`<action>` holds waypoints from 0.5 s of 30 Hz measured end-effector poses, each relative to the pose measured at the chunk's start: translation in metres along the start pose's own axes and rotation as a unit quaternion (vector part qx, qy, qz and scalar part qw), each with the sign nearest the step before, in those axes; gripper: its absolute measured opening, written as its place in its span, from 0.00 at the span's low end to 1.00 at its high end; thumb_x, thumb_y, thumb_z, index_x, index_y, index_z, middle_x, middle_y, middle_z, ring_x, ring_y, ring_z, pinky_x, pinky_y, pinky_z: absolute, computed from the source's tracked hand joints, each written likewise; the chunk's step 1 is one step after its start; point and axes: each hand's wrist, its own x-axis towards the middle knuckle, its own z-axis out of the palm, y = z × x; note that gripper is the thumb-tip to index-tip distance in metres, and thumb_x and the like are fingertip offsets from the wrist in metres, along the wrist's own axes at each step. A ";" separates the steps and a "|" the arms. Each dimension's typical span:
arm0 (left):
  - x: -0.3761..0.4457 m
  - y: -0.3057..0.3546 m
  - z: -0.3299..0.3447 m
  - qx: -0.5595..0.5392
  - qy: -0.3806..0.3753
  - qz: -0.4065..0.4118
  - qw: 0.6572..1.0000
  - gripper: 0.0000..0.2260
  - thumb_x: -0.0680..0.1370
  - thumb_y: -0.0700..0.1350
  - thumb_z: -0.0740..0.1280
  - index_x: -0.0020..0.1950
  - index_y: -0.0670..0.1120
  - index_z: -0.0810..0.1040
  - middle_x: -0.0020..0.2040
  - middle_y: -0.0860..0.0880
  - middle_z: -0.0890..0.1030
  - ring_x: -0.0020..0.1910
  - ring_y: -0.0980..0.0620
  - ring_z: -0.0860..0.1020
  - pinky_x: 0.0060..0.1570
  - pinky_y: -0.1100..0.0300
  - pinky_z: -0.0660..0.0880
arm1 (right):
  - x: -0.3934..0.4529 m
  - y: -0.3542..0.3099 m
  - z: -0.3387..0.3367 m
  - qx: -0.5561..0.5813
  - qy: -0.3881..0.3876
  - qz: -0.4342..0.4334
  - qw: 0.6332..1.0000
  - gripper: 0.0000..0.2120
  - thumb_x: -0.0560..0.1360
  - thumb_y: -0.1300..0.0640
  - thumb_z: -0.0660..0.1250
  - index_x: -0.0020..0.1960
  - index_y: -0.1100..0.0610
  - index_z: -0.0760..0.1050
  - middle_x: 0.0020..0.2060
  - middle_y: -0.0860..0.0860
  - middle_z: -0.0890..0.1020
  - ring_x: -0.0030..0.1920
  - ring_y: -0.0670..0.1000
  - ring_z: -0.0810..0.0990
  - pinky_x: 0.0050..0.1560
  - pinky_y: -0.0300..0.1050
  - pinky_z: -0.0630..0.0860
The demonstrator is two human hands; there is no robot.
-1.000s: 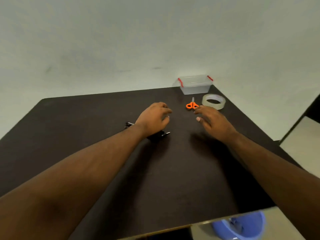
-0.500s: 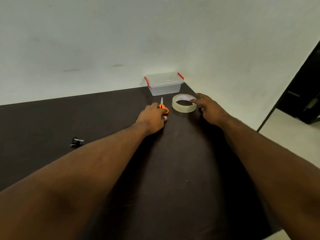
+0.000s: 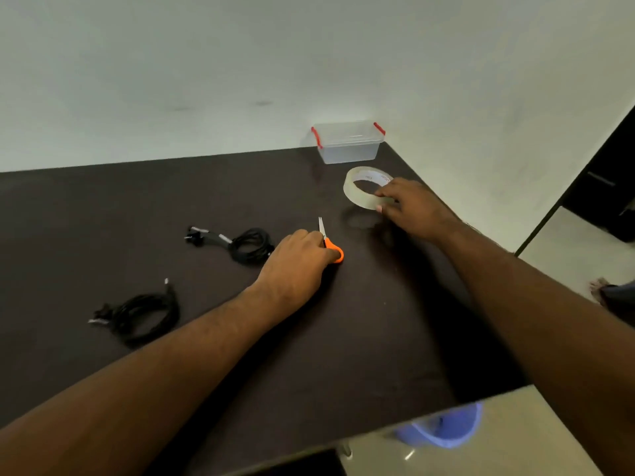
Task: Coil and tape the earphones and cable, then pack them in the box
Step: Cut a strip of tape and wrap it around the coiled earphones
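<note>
Two black coiled bundles lie on the dark table (image 3: 360,338): one cable coil (image 3: 249,248) mid-table and another coil (image 3: 144,316) nearer the left front. My left hand (image 3: 297,266) grips the orange-handled scissors (image 3: 330,245), blades pointing away. My right hand (image 3: 410,207) holds the roll of clear tape (image 3: 357,188), lifted and tilted off the table. The clear plastic box (image 3: 347,142) with red latches stands closed at the table's far right corner.
A pale wall runs behind the table. The table's right edge and front corner are close to my right arm. A blue bucket (image 3: 443,429) sits on the floor below the front edge. A dark doorway is at the far right.
My left hand has taken the scissors and drawn them back toward me. My right hand has picked the tape roll up off the table. Both coils have come into view.
</note>
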 end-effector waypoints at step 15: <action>-0.204 -0.012 -0.082 -0.185 0.274 -0.169 0.929 0.25 0.70 0.52 0.76 0.64 0.48 0.76 0.63 0.49 0.71 0.56 0.57 0.72 0.54 0.66 0.73 | -0.114 -0.237 0.022 0.119 0.058 -0.157 0.979 0.11 0.67 0.57 0.73 0.47 0.60 0.83 0.41 0.54 0.82 0.43 0.45 0.73 0.47 0.42 0.67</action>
